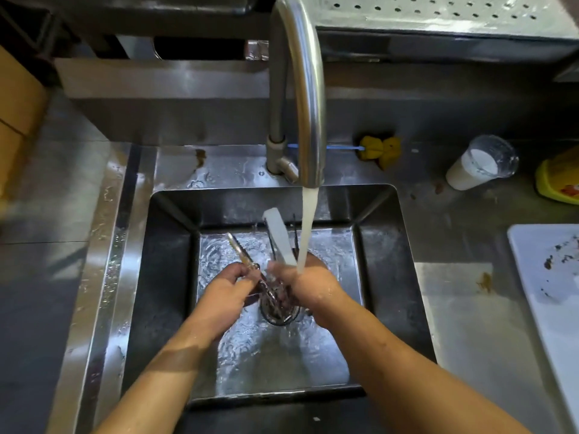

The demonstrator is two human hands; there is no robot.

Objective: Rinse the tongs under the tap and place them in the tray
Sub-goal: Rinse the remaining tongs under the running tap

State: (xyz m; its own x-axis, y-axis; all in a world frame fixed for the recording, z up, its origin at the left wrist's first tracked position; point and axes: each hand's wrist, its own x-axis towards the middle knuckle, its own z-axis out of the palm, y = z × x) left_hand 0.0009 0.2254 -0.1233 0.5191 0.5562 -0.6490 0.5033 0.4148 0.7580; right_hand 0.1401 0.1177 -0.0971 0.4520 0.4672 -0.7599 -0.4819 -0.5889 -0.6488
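Both hands are low in the steel sink (175,277), over the drain. My left hand (228,286) grips thin metal tongs (239,250) whose tips point up and to the left. My right hand (310,283) holds a flat white utensil (277,236) upright, along with a couple of thin dark sticks (271,244). Water (308,227) runs from the curved tap (308,98) and lands on my right hand, just right of the white utensil. The tongs sit left of the stream. A white tray (532,270) with dark crumbs lies on the counter to the right.
A perforated steel drainer (438,14) stands at the back right. Behind the sink lie a yellow brush with a blue handle (380,148), a plastic cup of white liquid (479,164) and a yellow container (557,180). A cardboard box (18,120) is at the left.
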